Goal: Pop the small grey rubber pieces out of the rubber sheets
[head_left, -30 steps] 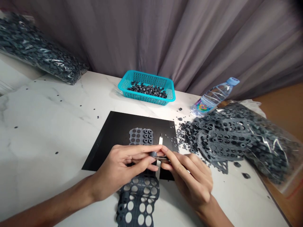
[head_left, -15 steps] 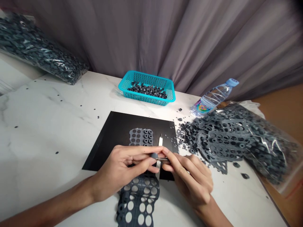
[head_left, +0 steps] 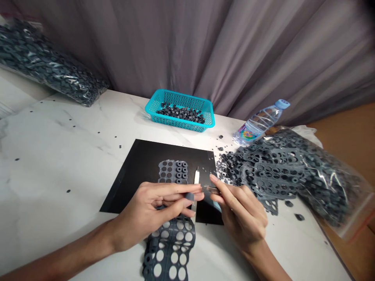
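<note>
My left hand [head_left: 152,210] pinches a small grey rubber ring [head_left: 190,196] between thumb and fingertips, above a long grey perforated rubber strip [head_left: 171,249] that runs across a black mat [head_left: 140,164]. Beside it my right hand [head_left: 240,214] grips a thin metal tool [head_left: 211,189], its tip a short way right of the ring. A small blade [head_left: 196,175] lies on the mat just beyond the fingers. The strip's far end [head_left: 173,171] holds several rings still in their holes.
A turquoise basket [head_left: 205,106] holding loose rings stands at the back. A water bottle [head_left: 260,121] lies right of it. A clear bag and heap of perforated strips [head_left: 295,171] fill the right side. Another full bag [head_left: 49,70] sits far left. Small bits dot the marble table [head_left: 58,156].
My right hand has drawn the tool a little right, away from the ring; before, tool and ring were together between both hands. The view shifted slightly.
</note>
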Demonstrator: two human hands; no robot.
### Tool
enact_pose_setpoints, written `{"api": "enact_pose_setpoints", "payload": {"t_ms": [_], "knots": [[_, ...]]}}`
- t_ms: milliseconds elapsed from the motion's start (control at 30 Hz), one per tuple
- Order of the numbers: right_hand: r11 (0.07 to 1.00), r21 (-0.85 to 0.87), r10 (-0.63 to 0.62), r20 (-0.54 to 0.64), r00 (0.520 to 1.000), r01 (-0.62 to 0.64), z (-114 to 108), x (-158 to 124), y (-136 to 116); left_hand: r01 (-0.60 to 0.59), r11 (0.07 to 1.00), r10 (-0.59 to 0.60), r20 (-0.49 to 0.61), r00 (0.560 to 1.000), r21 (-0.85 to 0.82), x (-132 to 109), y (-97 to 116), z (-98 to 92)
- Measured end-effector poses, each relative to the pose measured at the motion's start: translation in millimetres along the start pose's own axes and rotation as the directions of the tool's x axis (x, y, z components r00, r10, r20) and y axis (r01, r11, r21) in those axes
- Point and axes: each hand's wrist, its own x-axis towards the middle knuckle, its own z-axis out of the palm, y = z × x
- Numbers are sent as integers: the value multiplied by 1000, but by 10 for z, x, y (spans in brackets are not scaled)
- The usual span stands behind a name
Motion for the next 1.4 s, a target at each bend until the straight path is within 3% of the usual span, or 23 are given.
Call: {"api": "enact_pose_setpoints", "payload": {"t_ms": [133, 367, 500, 733, 833, 1000, 1267, 1400], "knots": [[999, -31, 40, 2, 999, -40, 16, -21, 58, 23, 999, -23, -4, 1000, -24, 0, 3, 17], [989, -59, 135, 26, 990, -134, 78, -32, 128, 264, 946, -275, -37, 961, -189, 79, 116, 53], [984, -44, 176, 44, 983, -174, 106, -37, 155, 298, 929, -315, -48, 948, -220, 130, 64, -7], [970, -45, 243, 98, 965, -240, 155, -54, 220, 309, 847, -339, 7, 941, -432, 154, 55, -46], [953, -74, 303, 186, 935, -294, 188, -89, 266, 323, 826, -358, 11, 934, -462, 162, 64, -57], [901, -121, 433, 319, 843, -417, 259, -149, 350, 341, 814, -374, 25, 927, -470, 162, 35, -80], [894, -270, 433, 315, 845, -358, 313, -202, 388, 300, 831, -331, 16, 943, -468, 155, 2, -80], [884, -414, 364, 321, 874, -216, 318, -186, 412, 264, 878, -303, -37, 952, -400, 187, 48, -94]]}}
